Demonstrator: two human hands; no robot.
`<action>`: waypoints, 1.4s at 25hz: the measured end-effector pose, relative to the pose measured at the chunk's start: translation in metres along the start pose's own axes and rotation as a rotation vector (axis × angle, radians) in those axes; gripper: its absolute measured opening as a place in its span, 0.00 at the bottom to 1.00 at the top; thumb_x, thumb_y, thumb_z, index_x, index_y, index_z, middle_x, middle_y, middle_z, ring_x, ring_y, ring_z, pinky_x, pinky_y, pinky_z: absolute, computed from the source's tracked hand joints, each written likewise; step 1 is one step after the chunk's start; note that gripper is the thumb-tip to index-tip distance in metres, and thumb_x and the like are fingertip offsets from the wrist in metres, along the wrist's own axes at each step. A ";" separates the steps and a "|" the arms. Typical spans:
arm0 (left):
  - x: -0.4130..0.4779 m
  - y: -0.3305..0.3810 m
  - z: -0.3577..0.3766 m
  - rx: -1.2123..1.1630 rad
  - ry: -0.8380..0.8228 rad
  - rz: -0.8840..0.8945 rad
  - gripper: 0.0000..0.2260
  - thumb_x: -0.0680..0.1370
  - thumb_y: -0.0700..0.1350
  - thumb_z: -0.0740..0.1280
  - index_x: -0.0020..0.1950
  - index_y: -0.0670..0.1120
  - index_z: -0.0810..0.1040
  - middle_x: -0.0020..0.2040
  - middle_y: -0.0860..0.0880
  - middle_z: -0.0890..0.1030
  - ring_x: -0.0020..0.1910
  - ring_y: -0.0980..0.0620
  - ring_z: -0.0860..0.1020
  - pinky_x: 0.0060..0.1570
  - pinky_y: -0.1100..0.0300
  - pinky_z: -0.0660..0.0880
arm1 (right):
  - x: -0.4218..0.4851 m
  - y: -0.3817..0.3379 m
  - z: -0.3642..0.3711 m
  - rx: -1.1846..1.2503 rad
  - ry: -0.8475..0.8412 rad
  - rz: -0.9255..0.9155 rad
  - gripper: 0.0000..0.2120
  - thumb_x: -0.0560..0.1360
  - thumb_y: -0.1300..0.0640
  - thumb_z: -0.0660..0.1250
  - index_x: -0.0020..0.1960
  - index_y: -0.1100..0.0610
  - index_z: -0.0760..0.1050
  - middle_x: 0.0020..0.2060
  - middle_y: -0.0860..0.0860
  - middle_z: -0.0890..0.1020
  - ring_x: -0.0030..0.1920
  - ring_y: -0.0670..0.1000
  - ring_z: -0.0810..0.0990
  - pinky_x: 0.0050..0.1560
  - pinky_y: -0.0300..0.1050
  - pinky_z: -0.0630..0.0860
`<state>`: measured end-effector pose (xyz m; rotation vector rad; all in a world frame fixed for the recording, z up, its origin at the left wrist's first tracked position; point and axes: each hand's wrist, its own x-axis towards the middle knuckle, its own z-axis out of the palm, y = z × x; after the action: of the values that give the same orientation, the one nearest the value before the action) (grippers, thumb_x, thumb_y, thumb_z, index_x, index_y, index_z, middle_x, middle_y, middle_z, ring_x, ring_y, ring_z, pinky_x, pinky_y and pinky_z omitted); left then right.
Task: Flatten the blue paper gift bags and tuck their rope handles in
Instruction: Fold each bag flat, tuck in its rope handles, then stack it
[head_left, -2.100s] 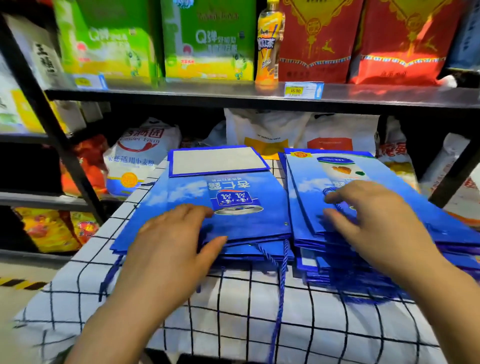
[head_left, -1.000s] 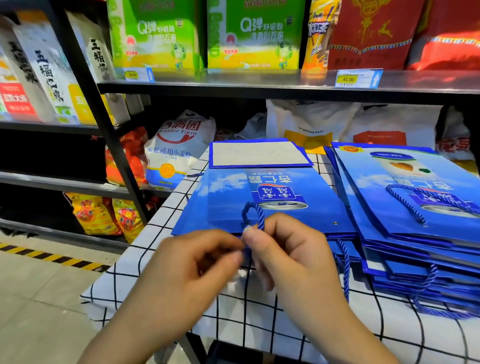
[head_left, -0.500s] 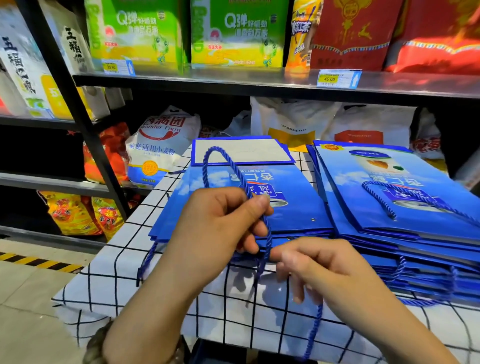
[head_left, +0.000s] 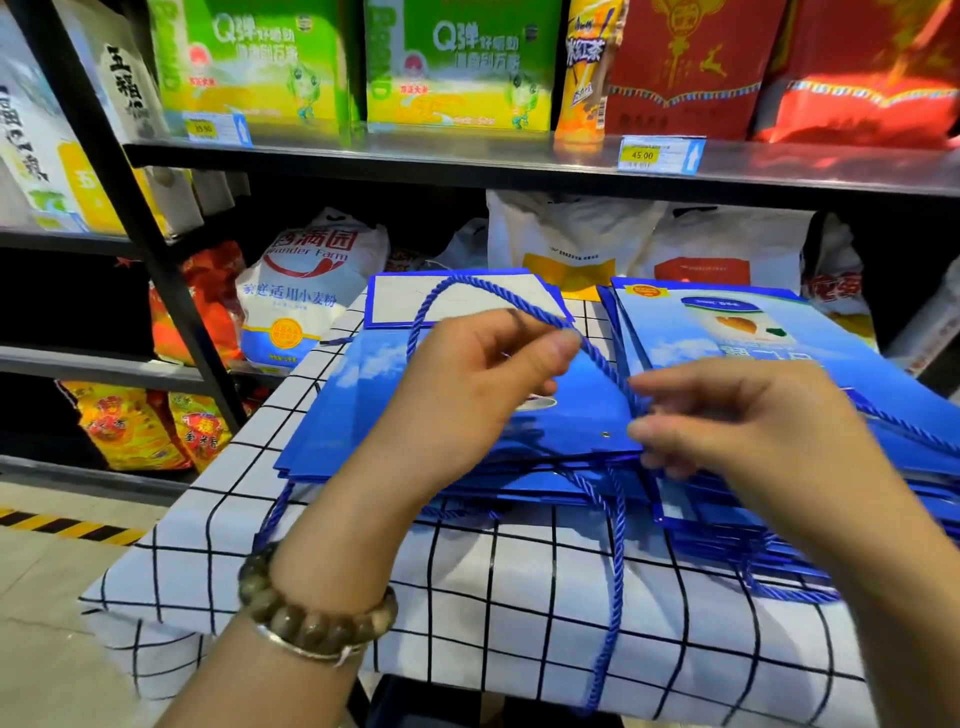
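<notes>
Two stacks of flattened blue paper gift bags lie on a checked tablecloth. Over the left stack, my left hand pinches a blue rope handle between thumb and fingers and holds its loop up above the top bag. My right hand pinches the same rope lower down, near the top bag's right eyelet. The right stack lies beside it, with a rope handle resting on its top bag. Other rope handles hang over the table's front edge.
The table with the black-and-white checked cloth stands against black shop shelves loaded with green boxes, red bags and flour sacks. A bead bracelet is on my left wrist. A tiled floor with a yellow-black stripe lies to the left.
Both hands left the bag faces and took up the left stack's rope handle. The left hand raised the loop higher; the right hand moved up to the rope by the eyelet.
</notes>
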<state>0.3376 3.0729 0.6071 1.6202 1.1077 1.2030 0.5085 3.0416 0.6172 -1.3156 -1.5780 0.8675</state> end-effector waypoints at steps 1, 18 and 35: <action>0.004 -0.008 0.006 0.248 -0.030 0.025 0.09 0.75 0.49 0.66 0.51 0.47 0.80 0.46 0.52 0.82 0.43 0.58 0.79 0.45 0.64 0.74 | 0.011 -0.001 -0.007 -0.001 0.045 -0.001 0.10 0.65 0.69 0.72 0.35 0.54 0.79 0.25 0.51 0.81 0.24 0.45 0.78 0.27 0.33 0.76; -0.038 -0.021 -0.019 1.181 -0.243 0.478 0.09 0.68 0.49 0.56 0.42 0.53 0.74 0.31 0.57 0.80 0.27 0.56 0.75 0.21 0.64 0.62 | 0.024 0.033 0.026 -0.248 -0.076 -0.009 0.09 0.67 0.54 0.72 0.29 0.50 0.77 0.25 0.41 0.80 0.27 0.40 0.77 0.35 0.36 0.73; -0.055 -0.024 0.001 1.033 0.065 0.267 0.14 0.68 0.54 0.59 0.37 0.52 0.84 0.47 0.49 0.84 0.45 0.48 0.82 0.46 0.56 0.77 | 0.004 0.029 0.030 -0.493 -0.330 -0.163 0.08 0.75 0.58 0.63 0.50 0.52 0.80 0.41 0.45 0.78 0.46 0.45 0.76 0.51 0.43 0.71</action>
<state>0.3254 3.0272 0.5708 2.5629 1.7538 0.8573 0.4906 3.0517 0.5807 -1.3968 -2.2298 0.6357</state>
